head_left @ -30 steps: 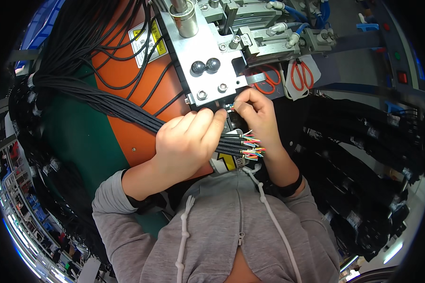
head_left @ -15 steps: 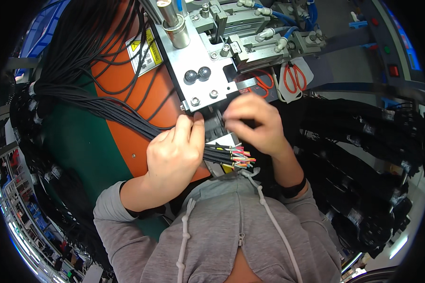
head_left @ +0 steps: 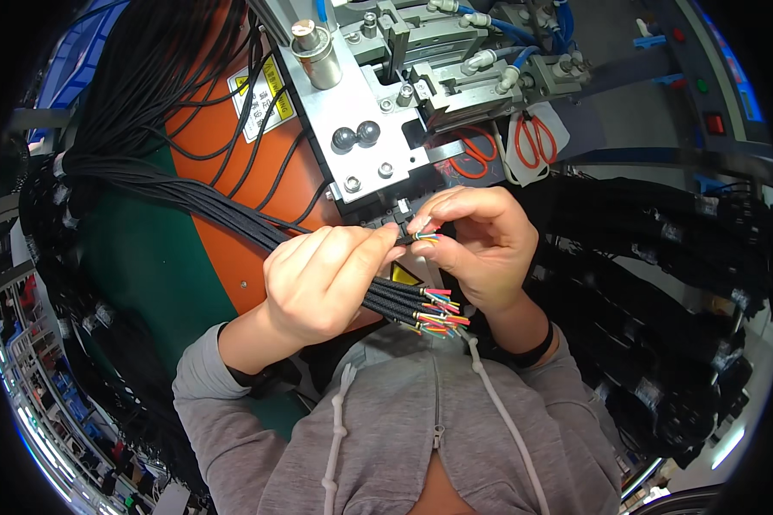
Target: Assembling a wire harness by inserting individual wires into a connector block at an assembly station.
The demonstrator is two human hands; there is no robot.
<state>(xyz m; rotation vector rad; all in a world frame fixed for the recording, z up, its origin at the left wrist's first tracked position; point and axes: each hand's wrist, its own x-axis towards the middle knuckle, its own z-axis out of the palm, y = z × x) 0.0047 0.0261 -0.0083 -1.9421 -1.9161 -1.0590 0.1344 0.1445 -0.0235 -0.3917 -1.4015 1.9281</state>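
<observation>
In front of the metal fixture [head_left: 365,163], my left hand [head_left: 322,275] pinches a black cable close to its end. Short coloured wires [head_left: 427,237] fan out of that end. My right hand [head_left: 489,245] has its thumb and forefinger closed on them from the other side, the remaining fingers curled. Below my left hand lies a bundle of black braided cables [head_left: 395,300], their stripped ends showing red, yellow, white and blue wires. The bundle runs back under that hand to the left, and the exact grip of the left fingertips is partly hidden.
A machine with pneumatic cylinders [head_left: 481,103] and blue hoses stands ahead. Two pairs of orange-handled scissors [head_left: 536,142] lie right of it. Loose black cables [head_left: 146,94] cross the orange-and-green surface [head_left: 146,283] at left. Cable bundles [head_left: 661,249] hang at right.
My right hand has come in from the fixture's front to the wire ends by my left fingertips. A single cable end now shows between the hands. The lower bundle has shifted slightly downward.
</observation>
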